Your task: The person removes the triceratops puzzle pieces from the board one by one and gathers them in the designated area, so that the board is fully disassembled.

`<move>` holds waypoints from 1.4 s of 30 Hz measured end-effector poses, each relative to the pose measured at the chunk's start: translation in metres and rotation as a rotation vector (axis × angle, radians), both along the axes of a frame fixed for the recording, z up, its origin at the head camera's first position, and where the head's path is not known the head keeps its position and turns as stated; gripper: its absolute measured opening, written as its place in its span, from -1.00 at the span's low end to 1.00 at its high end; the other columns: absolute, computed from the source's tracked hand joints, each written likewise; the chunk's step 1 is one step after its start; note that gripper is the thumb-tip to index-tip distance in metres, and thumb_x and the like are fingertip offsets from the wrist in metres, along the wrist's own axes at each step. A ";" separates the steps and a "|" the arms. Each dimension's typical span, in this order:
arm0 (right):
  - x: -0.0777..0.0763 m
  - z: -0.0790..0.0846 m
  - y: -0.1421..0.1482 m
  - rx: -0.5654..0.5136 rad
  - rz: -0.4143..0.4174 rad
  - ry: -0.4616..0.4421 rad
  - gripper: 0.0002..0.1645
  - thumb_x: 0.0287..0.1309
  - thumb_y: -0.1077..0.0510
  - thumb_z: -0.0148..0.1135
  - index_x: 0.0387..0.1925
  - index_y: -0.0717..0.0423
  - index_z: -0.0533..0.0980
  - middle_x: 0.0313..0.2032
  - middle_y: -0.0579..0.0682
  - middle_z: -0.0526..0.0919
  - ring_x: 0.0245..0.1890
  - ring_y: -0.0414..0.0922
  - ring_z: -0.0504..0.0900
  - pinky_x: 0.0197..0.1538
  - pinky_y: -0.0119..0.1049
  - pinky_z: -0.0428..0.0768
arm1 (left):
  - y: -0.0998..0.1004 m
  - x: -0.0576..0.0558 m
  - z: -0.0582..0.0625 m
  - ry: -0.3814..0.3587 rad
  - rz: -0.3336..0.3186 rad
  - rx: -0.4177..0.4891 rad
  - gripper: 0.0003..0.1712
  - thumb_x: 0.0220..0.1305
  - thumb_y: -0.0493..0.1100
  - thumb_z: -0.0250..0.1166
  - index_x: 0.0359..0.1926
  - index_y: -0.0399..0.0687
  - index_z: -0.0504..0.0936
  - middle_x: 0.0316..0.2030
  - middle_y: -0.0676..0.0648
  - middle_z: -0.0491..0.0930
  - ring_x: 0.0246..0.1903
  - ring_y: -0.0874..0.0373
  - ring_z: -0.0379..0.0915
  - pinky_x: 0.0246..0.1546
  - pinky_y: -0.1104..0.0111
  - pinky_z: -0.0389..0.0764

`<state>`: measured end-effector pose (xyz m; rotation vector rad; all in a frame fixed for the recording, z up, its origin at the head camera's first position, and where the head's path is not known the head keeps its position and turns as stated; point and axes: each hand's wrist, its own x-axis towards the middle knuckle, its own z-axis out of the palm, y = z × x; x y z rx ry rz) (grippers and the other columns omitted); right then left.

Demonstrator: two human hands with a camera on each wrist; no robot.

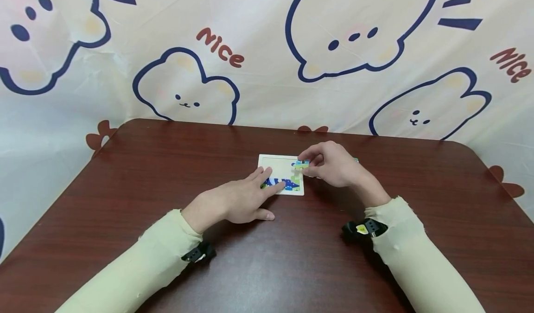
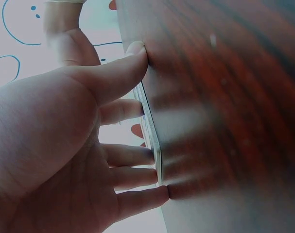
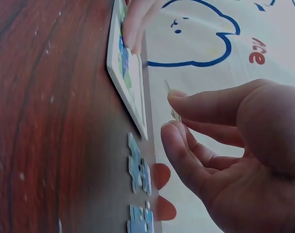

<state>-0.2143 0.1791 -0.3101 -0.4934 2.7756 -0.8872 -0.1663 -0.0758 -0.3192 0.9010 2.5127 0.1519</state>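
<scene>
A white-framed jigsaw board (image 1: pixel 277 163) lies flat on the table, with blue and green pieces (image 1: pixel 293 184) fitted along its near side. My left hand (image 1: pixel 238 201) rests on the board's left and near part, fingers spread and nearly straight; in the left wrist view its thumb touches the tabletop. Above the board's right edge, my right hand (image 1: pixel 335 167) pinches a small blue and green jigsaw piece (image 1: pixel 301 165) between thumb and fingers. That piece shows almost edge-on in the right wrist view, held clear of the board. The left fingers cover some of the fitted pieces.
Several loose jigsaw pieces (image 3: pixel 134 167) lie on the table right of the board, mostly hidden behind my right hand in the head view. The brown table (image 1: pixel 137 178) ends at a printed cloth (image 1: pixel 267 95) hanging behind it.
</scene>
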 end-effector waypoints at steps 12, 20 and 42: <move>0.004 0.004 0.021 -0.014 -0.024 0.010 -0.66 0.35 0.22 0.42 0.13 0.07 0.72 -0.11 0.12 0.68 -0.14 0.04 0.58 -0.30 -0.24 0.62 | 0.000 0.002 0.000 0.004 -0.002 0.012 -0.13 0.54 0.25 0.21 0.71 0.30 0.08 0.73 -0.24 -0.21 0.73 -0.24 -0.31 0.58 -0.16 0.26; 0.009 0.006 0.040 -0.006 -0.044 0.024 -0.63 0.35 0.21 0.44 0.16 0.02 0.72 0.03 0.13 0.66 -0.03 0.07 0.60 -0.17 -0.25 0.66 | -0.001 0.002 0.000 0.015 -0.003 0.015 -0.12 0.54 0.24 0.22 0.71 0.28 0.08 0.73 -0.25 -0.19 0.72 -0.25 -0.30 0.57 -0.15 0.27; 0.022 -0.003 0.099 0.074 -0.103 0.008 -0.60 0.35 0.18 0.44 0.19 0.04 0.69 0.08 0.13 0.64 0.01 0.05 0.59 -0.02 -0.22 0.64 | 0.000 0.003 -0.001 0.019 0.003 0.021 -0.13 0.53 0.23 0.23 0.70 0.27 0.10 0.73 -0.25 -0.18 0.72 -0.25 -0.29 0.57 -0.18 0.27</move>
